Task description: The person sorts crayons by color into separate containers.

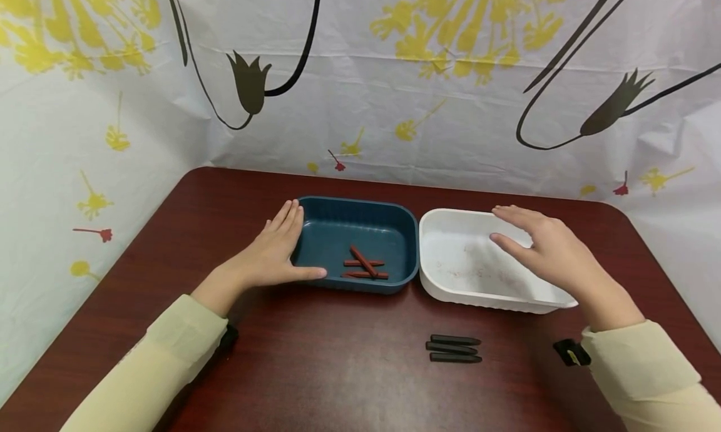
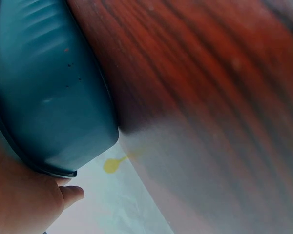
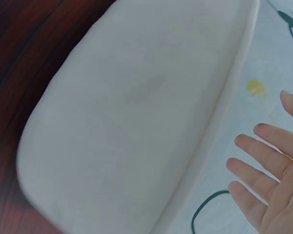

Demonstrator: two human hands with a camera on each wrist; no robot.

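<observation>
My left hand point(image 1: 273, 249) lies against the left end of a dark blue plastic bin point(image 1: 360, 204), its fingers straight along the rim and its thumb at the front edge. In the left wrist view the bin's ribbed outer wall point(image 2: 53, 97) shows beside the hand. Three red-brown crayons point(image 1: 363, 263) lie inside, one crossed over the others. My right hand point(image 1: 543, 247) hovers over the right part of a white bin point(image 1: 450, 257), fingers spread and holding nothing. The white bin's smooth side point(image 3: 132, 112) fills much of the right wrist view.
Three black crayons point(image 1: 453, 349) lie side by side on the dark red wooden table point(image 1: 338, 357), in front of the white bin. The two bins stand next to each other. A white patterned sheet point(image 1: 338, 94) hangs behind the table.
</observation>
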